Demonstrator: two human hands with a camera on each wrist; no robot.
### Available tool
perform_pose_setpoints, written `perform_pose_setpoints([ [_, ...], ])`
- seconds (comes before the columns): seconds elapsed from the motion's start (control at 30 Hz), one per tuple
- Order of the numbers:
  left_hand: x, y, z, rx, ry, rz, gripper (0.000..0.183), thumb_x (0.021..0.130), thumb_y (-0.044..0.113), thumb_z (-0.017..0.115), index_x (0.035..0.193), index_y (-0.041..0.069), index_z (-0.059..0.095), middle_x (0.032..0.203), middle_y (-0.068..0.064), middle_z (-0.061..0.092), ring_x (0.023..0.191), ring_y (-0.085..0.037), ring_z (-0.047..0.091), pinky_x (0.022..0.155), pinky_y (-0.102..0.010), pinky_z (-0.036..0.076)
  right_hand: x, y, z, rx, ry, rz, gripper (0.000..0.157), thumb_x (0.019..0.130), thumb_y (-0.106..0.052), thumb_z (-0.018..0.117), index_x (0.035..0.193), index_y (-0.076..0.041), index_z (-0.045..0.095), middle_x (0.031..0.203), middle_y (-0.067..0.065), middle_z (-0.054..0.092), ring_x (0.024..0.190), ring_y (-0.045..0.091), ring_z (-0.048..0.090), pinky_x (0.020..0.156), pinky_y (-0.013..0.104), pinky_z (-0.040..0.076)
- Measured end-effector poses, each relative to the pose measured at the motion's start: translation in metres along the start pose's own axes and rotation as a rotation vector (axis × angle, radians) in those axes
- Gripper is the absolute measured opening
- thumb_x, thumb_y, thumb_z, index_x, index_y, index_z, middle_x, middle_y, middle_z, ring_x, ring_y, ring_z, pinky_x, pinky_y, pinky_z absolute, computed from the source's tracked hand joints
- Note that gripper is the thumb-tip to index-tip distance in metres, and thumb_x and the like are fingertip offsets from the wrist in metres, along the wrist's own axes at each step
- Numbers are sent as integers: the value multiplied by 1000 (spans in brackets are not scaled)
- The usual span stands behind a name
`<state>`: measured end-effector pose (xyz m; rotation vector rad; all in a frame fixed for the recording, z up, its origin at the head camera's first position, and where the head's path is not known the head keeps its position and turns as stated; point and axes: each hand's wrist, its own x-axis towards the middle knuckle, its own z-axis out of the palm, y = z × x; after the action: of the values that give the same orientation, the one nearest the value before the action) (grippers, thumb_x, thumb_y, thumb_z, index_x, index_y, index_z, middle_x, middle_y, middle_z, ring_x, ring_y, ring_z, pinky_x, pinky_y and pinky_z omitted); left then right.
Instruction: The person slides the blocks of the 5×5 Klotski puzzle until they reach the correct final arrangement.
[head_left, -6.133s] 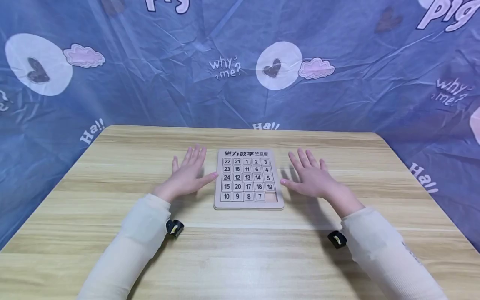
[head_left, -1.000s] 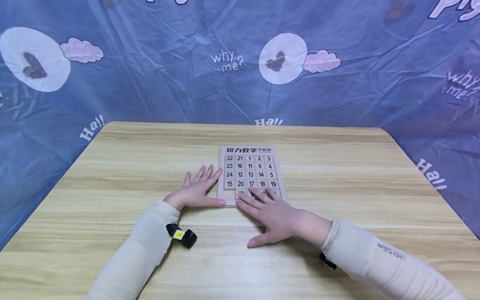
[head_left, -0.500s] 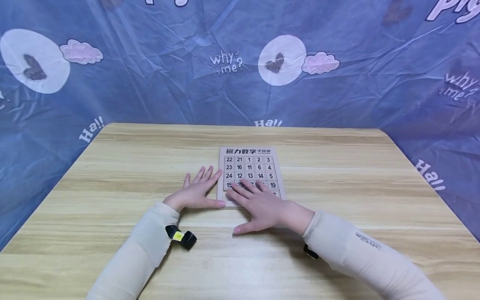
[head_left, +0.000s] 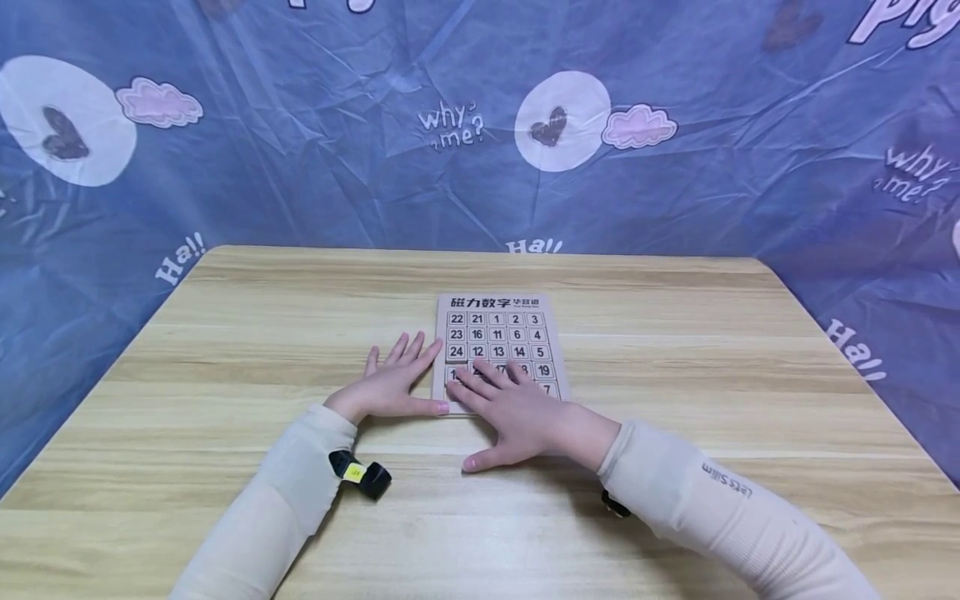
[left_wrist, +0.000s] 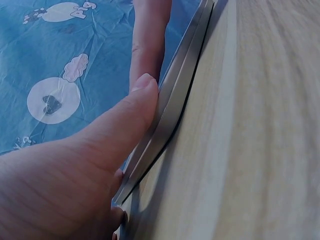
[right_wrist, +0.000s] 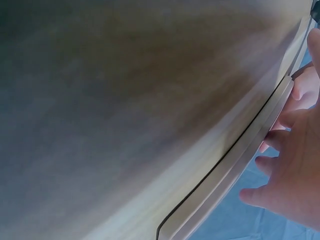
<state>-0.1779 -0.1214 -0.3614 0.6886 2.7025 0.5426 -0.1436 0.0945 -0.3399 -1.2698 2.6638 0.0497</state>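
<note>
A pale sliding number puzzle [head_left: 491, 302] lies flat on the table, its tiles in rows under a printed header. My left hand [head_left: 390, 387] rests at its left side, fingers spread, with the thumb on the front left corner; the left wrist view shows that thumb [left_wrist: 125, 112] against the puzzle's edge [left_wrist: 172, 107]. Over the lower rows reaches my right hand [head_left: 517, 421], fingers extended and the index fingertip on tile 15 [head_left: 453, 374]. A narrow gap separates that tile from tile 24 [head_left: 456, 352] above. Several bottom-row tiles are hidden beneath the right hand.
The wood-grain table [head_left: 300, 300] has rounded far corners. Behind it hangs a blue printed cloth [head_left: 337, 167]. Small black cameras sit at both wrists, the left one [head_left: 362, 475] with a yellow label.
My right hand has moved left and up across the puzzle onto tile 15, which has slid slightly down. Earlier, the bottom-row gap went from right to left. The left hand has barely moved lately.
</note>
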Motion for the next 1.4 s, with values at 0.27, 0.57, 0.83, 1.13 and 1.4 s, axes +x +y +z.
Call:
perform_pose_setpoints([
  [0.27,-1,0,1,-3,3,3,96,70,66,50,140,18,6,142,-12,-2,127,-30,-9,92,-57,-12,-6,-5,-1,2,2,-26,94,70,-73,36,140,-14,12,143,6,9,128,28,1,96,56,4],
  [0.57,-1,-1,1,-5,6,4,96,69,66,50,140,18,5,142,-13,-3,127,-30,-9,92,-57,-12,-12,-8,2,29,13,-64,96,70,-74,35,140,-13,11,142,6,9,128,28,2,95,56,4],
  [0.83,-2,-1,2,-13,5,-2,97,69,67,50,140,19,5,142,-13,-3,126,-31,-9,92,-56,-13,-18,-9,0,50,8,-68,95,70,-73,37,140,-14,11,143,6,8,128,28,2,95,56,4],
  [1.13,-1,1,1,-6,1,1,97,69,65,52,140,18,5,142,-13,-4,127,-30,-9,92,-56,-13,-49,12,-11,58,33,12,95,70,-71,42,139,-11,15,142,10,11,127,30,5,96,56,3],
  [1.4,-1,1,-1,-16,0,7,97,69,65,52,140,18,4,142,-13,-4,126,-30,-11,92,-55,-14,-74,40,-8,78,47,118,93,71,-68,46,138,-9,19,141,11,16,127,32,9,93,60,9],
])
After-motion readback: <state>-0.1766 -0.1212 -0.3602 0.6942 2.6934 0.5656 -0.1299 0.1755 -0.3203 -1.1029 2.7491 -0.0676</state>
